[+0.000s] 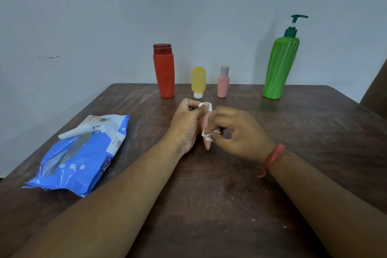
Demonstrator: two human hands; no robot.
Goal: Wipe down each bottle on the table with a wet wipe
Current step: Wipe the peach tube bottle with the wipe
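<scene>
Bottles stand in a row at the far edge of the surface (209, 184), against a pale wall: a red bottle (164, 73) on the left, then a yellow bottle (198, 81) standing on its white cap, a pink bottle (223, 84) with a paler cap, and, well apart to the right, a tall green pump bottle (279, 67). Nearer the person, in the middle of the surface, a small pink tube (204, 123) is held between both hands, its capped end pointing away toward the row and its tapered end pointing back toward the person. The left hand (186, 123) curls round the tube's upper part, thumb and fingers closed near the cap. The right hand (236, 132) pinches a small white wipe (207, 135) against the lower side of the tube, fingers bent; a bit of white also shows at the tube's cap end. A red thread band (272, 158) circles the right wrist. To the left lies a blue wipe pack (79, 159), flat on the surface, with its white flap peeled up and curled.
</scene>
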